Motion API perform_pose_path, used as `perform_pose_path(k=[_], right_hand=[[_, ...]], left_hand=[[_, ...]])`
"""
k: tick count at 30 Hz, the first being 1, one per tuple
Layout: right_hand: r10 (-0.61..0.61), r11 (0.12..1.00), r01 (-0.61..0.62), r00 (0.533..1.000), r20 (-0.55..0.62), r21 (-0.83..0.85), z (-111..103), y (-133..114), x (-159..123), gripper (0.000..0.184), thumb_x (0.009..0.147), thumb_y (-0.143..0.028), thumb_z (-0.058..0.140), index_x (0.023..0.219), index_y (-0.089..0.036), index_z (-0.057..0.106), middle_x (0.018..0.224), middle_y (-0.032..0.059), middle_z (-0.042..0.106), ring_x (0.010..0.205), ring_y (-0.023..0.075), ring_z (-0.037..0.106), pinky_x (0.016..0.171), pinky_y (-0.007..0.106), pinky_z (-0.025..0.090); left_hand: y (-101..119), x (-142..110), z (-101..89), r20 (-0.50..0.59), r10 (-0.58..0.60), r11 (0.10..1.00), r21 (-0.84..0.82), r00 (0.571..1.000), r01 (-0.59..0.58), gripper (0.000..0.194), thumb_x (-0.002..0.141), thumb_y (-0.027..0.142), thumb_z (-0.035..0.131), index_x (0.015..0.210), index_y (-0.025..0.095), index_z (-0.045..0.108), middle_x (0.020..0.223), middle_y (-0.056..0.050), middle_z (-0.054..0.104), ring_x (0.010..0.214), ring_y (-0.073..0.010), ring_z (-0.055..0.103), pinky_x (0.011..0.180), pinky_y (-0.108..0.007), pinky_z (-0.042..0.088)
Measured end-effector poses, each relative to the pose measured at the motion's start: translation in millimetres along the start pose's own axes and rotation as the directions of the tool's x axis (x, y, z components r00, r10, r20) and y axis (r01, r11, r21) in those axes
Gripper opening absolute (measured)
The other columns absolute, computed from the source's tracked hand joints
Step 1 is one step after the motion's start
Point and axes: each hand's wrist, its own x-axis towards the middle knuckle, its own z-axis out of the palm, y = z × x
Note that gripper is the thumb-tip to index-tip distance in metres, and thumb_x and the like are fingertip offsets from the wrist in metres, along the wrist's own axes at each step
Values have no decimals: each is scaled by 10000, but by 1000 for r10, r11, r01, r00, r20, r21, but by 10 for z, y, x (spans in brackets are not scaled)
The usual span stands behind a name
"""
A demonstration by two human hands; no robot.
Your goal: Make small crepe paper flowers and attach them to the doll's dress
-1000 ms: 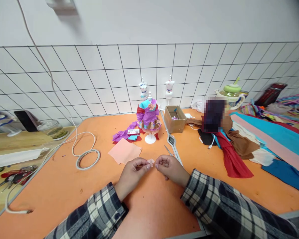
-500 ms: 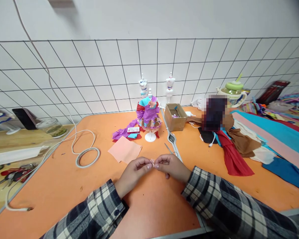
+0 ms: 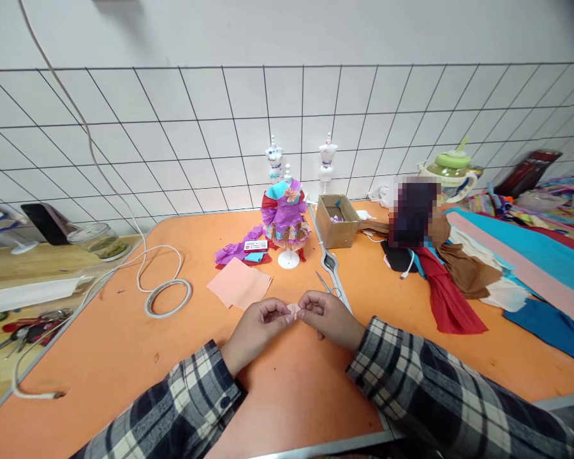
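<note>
Between my two hands is a small pleated piece of pink crepe paper (image 3: 293,310). My left hand (image 3: 265,322) pinches its left side between thumb and forefinger. On the other side, the thumb and forefinger of my right hand (image 3: 330,317) are closed on it too. Just beyond my left hand lies a flat sheet of pink crepe paper (image 3: 239,283). A small dress form (image 3: 287,220) in a purple, blue and red paper dress stands behind the hands. Small scissors (image 3: 326,282) rest beyond my right hand.
A roll of tape (image 3: 168,312) and a white cable (image 3: 146,252) lie on the left. An open cardboard box (image 3: 337,233) stands right of the dress form. Coloured paper strips (image 3: 452,296) and a lidded jug (image 3: 447,173) are at the right. Two white dress forms (image 3: 327,162) stand behind.
The pink piece now shows wider and more fanned out between my fingertips. My hands have barely moved, and the view has tilted slightly.
</note>
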Motion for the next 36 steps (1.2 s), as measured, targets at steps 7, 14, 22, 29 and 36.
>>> perform_pose_path(k=[7,14,22,29,36], right_hand=[[5,1000,-4,1000,-17,16,36,-22,-14,227,753,-365,608,868,-169,600,670,-41,501,435,52,399,336,170,427],[-19,998,22,999,49,-66,-87,-33,-14,212,770,-365,594,814,-161,627,629,-18,505,503,83,450,362,155,408],[22,1000,-22,999,23,-14,-17,-57,-34,280,744,-391,644,909,-165,627,714,-15,555,458,65,446,339,180,436],[78,995,-79,997,12,63,4,-34,-13,291,708,-408,677,855,-165,612,738,-18,550,513,69,497,371,185,476],[100,994,-100,995,15,37,9,-38,-10,259,715,-393,675,812,-164,603,669,-36,518,483,64,487,373,183,482]], left_hand=[[-8,-4,5,-32,3,1000,-7,999,-3,319,695,445,741,737,152,622,829,-56,699,802,-183,626,777,-286,477],[2,1,-14,-22,37,987,155,999,-33,290,721,437,720,723,148,701,769,-59,714,736,-184,634,716,-283,491],[-17,16,-21,-55,75,982,175,996,-64,279,731,433,716,755,155,729,844,-87,731,804,-211,659,754,-297,506],[3,4,-25,-10,101,976,194,995,-97,284,760,434,686,786,156,739,858,-88,723,814,-207,653,763,-298,499],[24,3,-10,-39,87,972,222,995,-77,219,763,373,674,737,157,696,806,-76,718,770,-196,645,727,-287,496]])
